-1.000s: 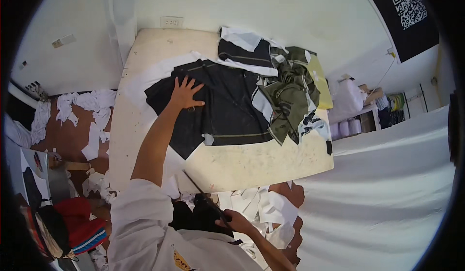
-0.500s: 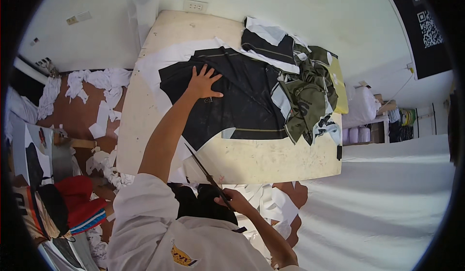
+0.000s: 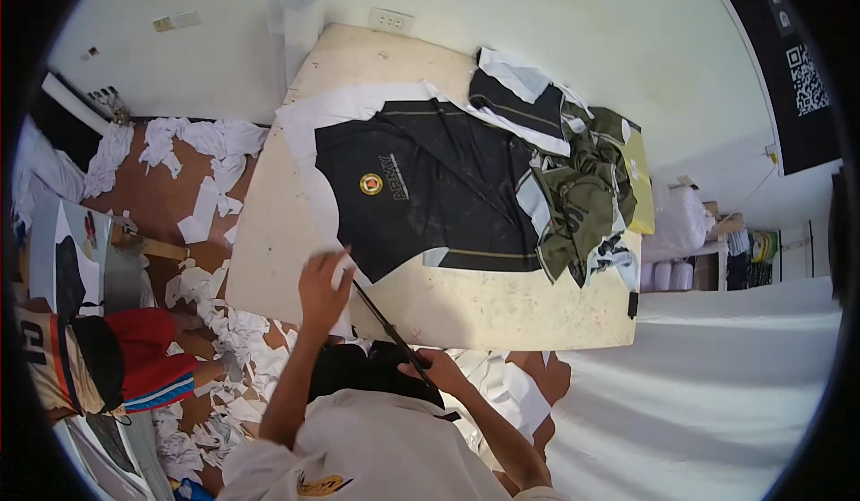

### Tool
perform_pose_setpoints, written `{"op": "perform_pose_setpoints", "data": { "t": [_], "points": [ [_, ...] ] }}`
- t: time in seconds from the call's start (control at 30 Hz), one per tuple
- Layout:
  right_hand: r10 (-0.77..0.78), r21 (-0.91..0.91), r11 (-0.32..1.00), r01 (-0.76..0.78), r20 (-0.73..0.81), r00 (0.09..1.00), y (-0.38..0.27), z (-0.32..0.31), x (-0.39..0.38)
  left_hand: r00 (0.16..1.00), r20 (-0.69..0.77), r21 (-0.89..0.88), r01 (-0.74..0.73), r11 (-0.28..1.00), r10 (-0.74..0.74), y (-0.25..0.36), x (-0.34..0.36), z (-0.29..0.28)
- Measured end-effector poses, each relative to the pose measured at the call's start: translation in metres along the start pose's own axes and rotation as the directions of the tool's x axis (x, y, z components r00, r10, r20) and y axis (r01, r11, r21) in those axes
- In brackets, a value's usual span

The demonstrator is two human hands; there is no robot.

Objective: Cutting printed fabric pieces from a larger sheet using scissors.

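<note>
A black printed fabric panel [image 3: 448, 187] with a round emblem lies on the table, white paper or fabric [image 3: 309, 169] showing along its left edge. My left hand [image 3: 325, 290] hovers at the panel's lower left corner, close to the blade tips. Its fingers are bent and apart, and I see nothing in them. Low at the table's near edge, my right hand [image 3: 436, 371] grips a pair of long scissors [image 3: 387, 323]. The blades look together and point up and left toward that corner.
Olive-green printed fabric pieces [image 3: 587, 205] lie heaped at the table's right, by a yellow package [image 3: 639, 187]. White scraps [image 3: 210, 322] litter the floor at left. A person in red shorts [image 3: 143, 349] is at the far left. A white sheet [image 3: 708, 367] spreads at right.
My left hand has lifted off the black panel, uncovering its emblem, and come back toward me to the scissor tips. My right hand still holds the scissors. The whole view has shifted slightly.
</note>
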State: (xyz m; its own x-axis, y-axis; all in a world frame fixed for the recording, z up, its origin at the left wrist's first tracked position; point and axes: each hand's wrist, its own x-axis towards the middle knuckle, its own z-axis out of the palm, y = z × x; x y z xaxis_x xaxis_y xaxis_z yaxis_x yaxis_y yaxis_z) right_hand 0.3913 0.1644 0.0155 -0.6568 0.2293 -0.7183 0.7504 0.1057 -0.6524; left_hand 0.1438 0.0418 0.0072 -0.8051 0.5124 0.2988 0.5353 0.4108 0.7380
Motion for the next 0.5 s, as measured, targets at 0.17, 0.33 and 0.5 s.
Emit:
{"op": "perform_pose_setpoints", "data": {
  "t": [0.17, 0.33, 0.5],
  "points": [
    [0.033, 0.127, 0.991, -0.039, 0.049, 0.998, -0.001, 0.004, 0.004, 0.97, 0.018, 0.096, 0.24, 0.966, -0.242, -0.012, -0.075, -0.006],
    [0.057, 0.111, 0.991, -0.068, 0.106, 0.993, 0.0, -0.001, 0.008, 0.992, 0.008, 0.191, 0.121, 0.974, -0.125, -0.025, -0.074, 0.015],
    [0.007, 0.127, 0.992, -0.019, 0.1, 0.995, 0.017, 0.0, 0.012, 0.994, -0.105, 0.236, -0.006, 0.972, 0.032, -0.029, -0.08, 0.03]
  ]
}}
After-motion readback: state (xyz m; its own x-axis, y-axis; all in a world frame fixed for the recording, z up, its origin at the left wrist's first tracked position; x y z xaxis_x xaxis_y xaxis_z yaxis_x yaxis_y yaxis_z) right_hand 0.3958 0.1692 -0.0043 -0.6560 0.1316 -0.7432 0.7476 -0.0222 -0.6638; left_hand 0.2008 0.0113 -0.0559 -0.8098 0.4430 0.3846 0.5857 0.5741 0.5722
